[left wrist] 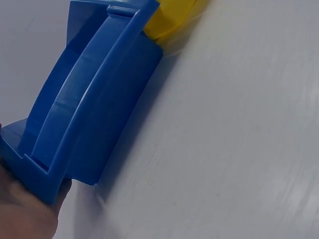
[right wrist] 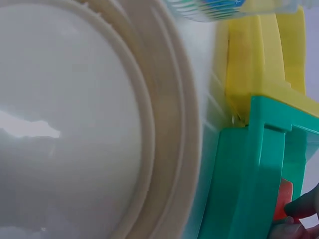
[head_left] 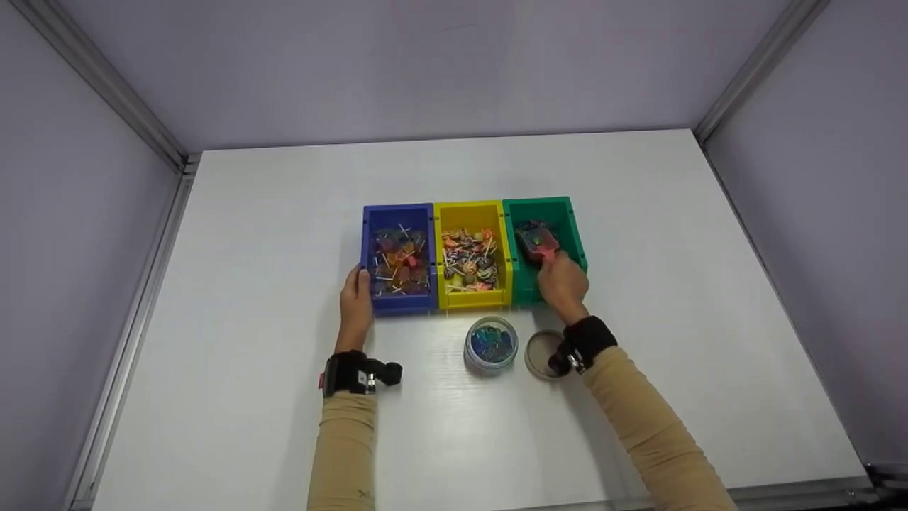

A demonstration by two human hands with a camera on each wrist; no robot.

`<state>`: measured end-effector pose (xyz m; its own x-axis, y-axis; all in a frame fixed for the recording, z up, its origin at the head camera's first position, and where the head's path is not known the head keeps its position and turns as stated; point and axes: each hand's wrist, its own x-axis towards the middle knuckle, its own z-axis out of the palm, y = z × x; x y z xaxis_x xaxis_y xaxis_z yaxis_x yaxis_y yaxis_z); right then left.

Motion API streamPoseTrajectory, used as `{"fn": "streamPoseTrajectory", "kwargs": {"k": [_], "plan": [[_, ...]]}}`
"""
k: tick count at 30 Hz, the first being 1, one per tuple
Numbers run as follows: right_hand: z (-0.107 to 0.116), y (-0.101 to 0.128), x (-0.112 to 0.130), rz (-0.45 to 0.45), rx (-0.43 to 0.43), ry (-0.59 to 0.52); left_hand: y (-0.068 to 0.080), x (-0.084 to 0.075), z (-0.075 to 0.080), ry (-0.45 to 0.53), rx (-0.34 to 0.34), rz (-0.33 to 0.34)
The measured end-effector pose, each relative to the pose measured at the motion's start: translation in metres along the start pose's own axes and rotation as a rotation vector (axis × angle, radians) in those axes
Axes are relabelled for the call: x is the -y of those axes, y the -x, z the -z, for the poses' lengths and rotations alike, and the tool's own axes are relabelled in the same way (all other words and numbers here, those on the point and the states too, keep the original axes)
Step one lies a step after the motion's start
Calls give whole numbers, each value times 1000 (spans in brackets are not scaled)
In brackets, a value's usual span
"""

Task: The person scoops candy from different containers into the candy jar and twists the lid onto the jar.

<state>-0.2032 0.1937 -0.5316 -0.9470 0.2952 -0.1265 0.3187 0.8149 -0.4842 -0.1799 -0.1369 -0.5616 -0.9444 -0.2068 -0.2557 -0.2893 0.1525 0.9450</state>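
Head view is showing a person at a white table with three bins sitting in a row, touching side to side: a blue bin at 9 o'clock of the row, a yellow bin in the middle and a green bin at 3 o'clock. The left hand is resting against the near left corner of the blue bin, its grip loose, fingers lying straight on the wall. The right hand is reaching into the green bin, its grip pinching the red handle of a small scoop that is lying inside the bin, loaded with dark bits. The blue and yellow bins are holding heaps of wrapped lollipops. Just at 6 o'clock of the yellow bin, an open round jar of blue pieces is standing, and its lid is lying beside it at 3 o'clock, under the right wrist.
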Motion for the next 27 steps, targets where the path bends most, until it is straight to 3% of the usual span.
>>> {"fn": "streamPoseTrajectory", "kwargs": {"k": [10, 11, 17, 27], "plan": [[7, 7, -8, 44, -19, -95, 1, -3, 0, 53, 36, 28], [8, 8, -8, 48, -24, -104, 3, -9, 1, 53, 40, 46], [10, 14, -13, 87, -57, -143, 2, -15, 0, 32, 12, 122], [16, 23, -22, 125, -79, -189, -3, -12, -1, 68, -14, 144]]}}
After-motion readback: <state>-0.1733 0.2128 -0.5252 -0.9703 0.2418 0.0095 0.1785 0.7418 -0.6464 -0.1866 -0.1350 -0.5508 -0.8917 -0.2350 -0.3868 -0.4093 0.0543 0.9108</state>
